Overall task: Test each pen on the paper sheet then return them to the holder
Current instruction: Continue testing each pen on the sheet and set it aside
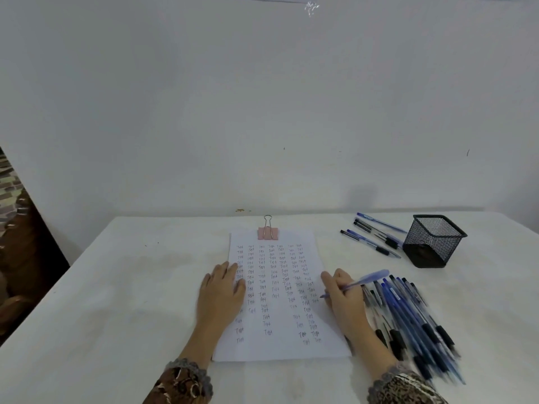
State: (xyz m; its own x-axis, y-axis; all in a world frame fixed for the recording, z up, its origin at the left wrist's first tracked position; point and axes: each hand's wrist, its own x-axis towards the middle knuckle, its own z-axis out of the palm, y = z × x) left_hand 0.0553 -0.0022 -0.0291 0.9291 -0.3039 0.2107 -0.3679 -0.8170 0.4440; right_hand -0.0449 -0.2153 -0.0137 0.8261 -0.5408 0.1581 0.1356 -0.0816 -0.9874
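Near the front edge of the white table [102,301], patterned sleeves [186,383] at both wrists. Just right of the paper sheet [277,349], a blurred pile of blue and black pens [414,319]. Presses the left hand [221,290] flat, fingers straight, on the sheet's left edge; pinches a blue pen [369,279] in the right hand [342,297], tip at the sheet's right edge (columns of "Test" cover the page). Farther back, a pink binder clip [268,233] on the sheet's top edge, and a few loose pens [376,237] just beside the black mesh holder [434,240].
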